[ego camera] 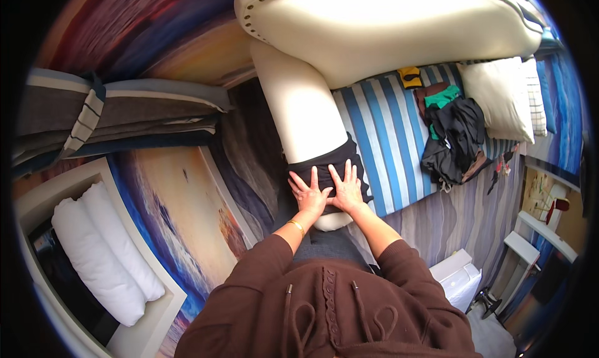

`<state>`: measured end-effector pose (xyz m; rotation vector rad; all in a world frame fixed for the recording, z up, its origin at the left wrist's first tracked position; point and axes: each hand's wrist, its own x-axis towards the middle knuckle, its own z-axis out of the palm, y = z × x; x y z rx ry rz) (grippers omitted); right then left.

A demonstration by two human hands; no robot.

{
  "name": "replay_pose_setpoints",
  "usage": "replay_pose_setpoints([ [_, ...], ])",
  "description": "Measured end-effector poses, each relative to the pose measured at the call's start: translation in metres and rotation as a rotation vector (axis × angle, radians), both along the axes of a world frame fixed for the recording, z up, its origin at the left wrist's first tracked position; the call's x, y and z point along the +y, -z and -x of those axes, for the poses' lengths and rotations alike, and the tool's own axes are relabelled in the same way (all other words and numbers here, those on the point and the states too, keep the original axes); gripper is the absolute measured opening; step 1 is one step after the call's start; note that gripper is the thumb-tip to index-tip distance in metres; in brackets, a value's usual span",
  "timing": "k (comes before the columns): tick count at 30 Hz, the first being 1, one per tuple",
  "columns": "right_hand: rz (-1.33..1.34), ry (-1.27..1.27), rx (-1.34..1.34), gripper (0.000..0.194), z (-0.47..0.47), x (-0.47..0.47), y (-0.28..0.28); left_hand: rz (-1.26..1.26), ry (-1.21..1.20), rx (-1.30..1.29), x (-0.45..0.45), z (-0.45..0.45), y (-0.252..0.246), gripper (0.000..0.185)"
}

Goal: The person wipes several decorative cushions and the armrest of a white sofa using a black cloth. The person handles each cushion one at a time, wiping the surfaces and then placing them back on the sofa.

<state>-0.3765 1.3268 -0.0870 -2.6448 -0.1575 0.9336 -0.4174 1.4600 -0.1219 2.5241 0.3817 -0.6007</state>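
Note:
A small black garment (323, 164) lies spread across the front of a cream sofa armrest (304, 110). Flat on its left part rests my left hand (311, 199), fingers apart, with a gold bracelet on the wrist. My right hand (347, 193) presses on the cloth beside it, also with spread fingers, and the two thumbs come close together. Neither hand grips anything. The garment's lower edge is partly hidden under my palms, and its exact kind cannot be told.
Right of the armrest, a blue-and-white striped seat cover (388, 138) bears a heap of dark clothes (454, 138), a yellow item (410, 77) and a cream pillow (498, 100). The studded sofa back (398, 26) rises behind. White cushions (107, 255) sit in a niche at left.

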Motion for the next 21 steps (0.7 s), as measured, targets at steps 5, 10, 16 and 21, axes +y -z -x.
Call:
replay_pose_setpoints([
  [5,0.008,0.031,-0.046,0.111,-0.027,0.01,0.016,-0.007,0.03,-0.024,0.009,-0.034,0.002,0.104],
  [10,0.001,0.032,-0.05,0.103,-0.063,0.02,0.02,-0.046,0.027,-0.064,0.017,-0.065,0.011,0.107],
  [16,-0.007,0.062,-0.039,0.107,-0.1,0.028,0.022,-0.044,0.051,-0.021,0.028,-0.11,0.005,0.106],
  [21,-0.009,0.09,-0.05,0.12,-0.146,0.042,0.03,-0.056,0.087,0.002,0.045,-0.166,-0.002,0.105],
])
